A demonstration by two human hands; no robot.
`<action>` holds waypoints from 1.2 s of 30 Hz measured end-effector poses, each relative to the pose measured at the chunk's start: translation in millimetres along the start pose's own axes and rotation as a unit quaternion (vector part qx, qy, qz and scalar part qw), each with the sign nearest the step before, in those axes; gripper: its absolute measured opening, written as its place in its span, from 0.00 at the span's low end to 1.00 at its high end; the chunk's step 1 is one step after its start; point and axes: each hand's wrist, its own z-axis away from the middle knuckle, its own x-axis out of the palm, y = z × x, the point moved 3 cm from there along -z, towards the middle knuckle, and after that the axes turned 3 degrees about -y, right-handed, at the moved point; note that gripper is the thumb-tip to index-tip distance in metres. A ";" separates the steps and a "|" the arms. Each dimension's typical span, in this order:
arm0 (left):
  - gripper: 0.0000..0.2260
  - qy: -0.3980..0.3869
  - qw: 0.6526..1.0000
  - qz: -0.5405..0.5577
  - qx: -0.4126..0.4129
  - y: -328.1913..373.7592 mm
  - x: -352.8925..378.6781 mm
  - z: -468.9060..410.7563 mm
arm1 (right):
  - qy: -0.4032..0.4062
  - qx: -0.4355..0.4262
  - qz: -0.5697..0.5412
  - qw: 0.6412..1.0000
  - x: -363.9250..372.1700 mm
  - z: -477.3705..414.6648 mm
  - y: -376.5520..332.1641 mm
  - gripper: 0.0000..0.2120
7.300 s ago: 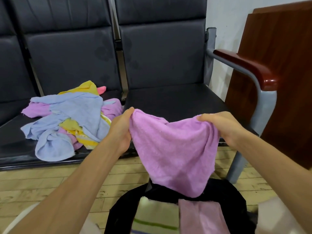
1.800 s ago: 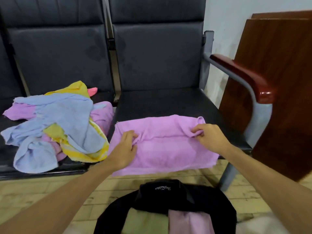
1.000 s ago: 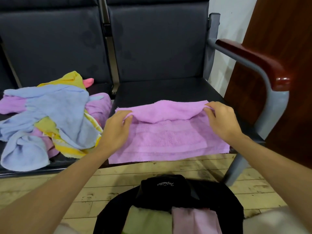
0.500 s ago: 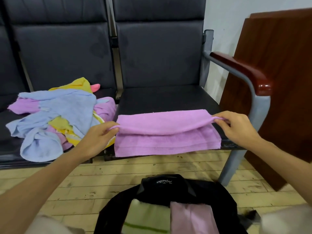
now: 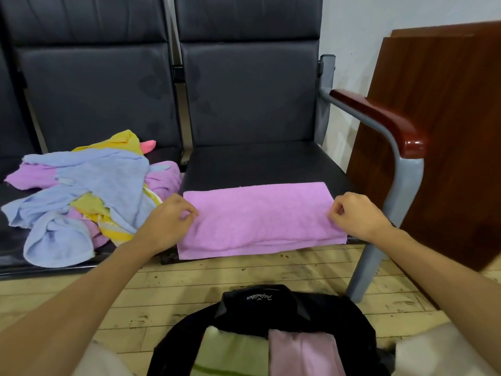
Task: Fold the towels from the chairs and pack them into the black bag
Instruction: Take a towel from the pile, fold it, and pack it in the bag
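Purple towel (image 5: pixel 260 218) lies folded at the front of the chair seat (image 5: pixel 260 164), its near edge overhanging. Left hand (image 5: pixel 169 222) and right hand (image 5: pixel 356 217) pinch its ends with curled fingers. An uneven lift could slip the layers apart.
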 end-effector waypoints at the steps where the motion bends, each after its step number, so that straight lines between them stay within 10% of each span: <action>1: 0.06 0.019 1.000 -0.007 -0.023 -4.3 2.0 -5.5 | -0.001 0.025 0.001 1.000 2.9 -2.8 -0.5 0.07; 8: 0.25 -0.051 0.973 -0.025 -0.223 -25.9 24.4 -19.6 | -0.039 0.177 0.023 0.983 17.9 -19.8 2.4 0.27; 16: 0.24 -0.092 0.962 -0.130 -0.221 -1.3 26.9 -25.9 | -0.095 0.164 0.019 0.982 22.1 -27.3 -20.3 0.20; 22: 0.14 0.020 0.965 0.171 -0.199 18.4 17.0 -24.4 | -0.063 0.264 -0.374 0.887 7.9 -27.5 -25.7 0.17; 28: 0.15 -0.006 0.804 0.487 -0.342 22.2 12.9 -14.3 | -0.129 0.329 -0.527 0.773 10.6 -16.9 -5.5 0.20; 36: 0.06 0.021 0.818 0.515 -0.256 69.8 6.1 -19.1 | -0.117 0.308 -0.491 0.806 15.9 -13.3 4.1 0.08</action>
